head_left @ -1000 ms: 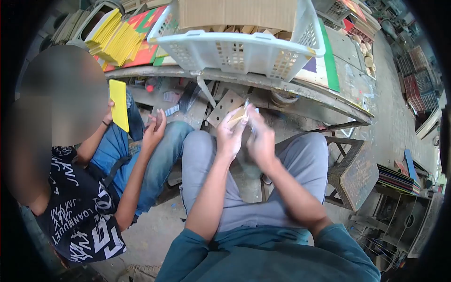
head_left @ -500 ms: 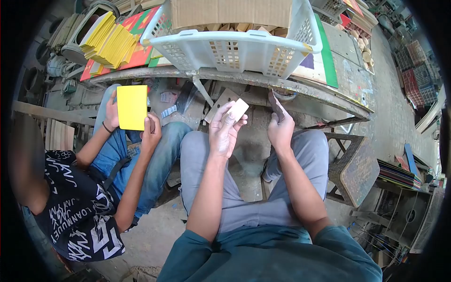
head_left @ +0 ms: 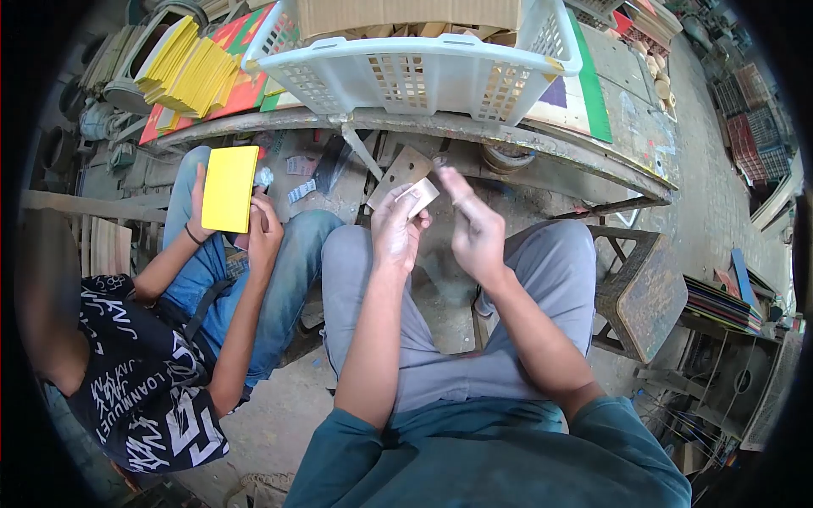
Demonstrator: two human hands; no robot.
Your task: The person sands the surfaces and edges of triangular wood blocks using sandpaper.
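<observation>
Left hand point(head_left: 394, 229) pinches the small wooden tile point(head_left: 421, 196) by its lower end, just below the white basket point(head_left: 423, 72), right hand point(head_left: 474, 229) blurred beside it, grip unclear; loose pinch risks the tile slipping to the floor if knocked.

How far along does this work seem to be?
Looks done: a stack of yellow rectangular cards lies on the bench. In hand: the left hand grips a small pale wooden piece while the right hand works beside it. Left: more pale pieces fill the white plastic basket.
</observation>
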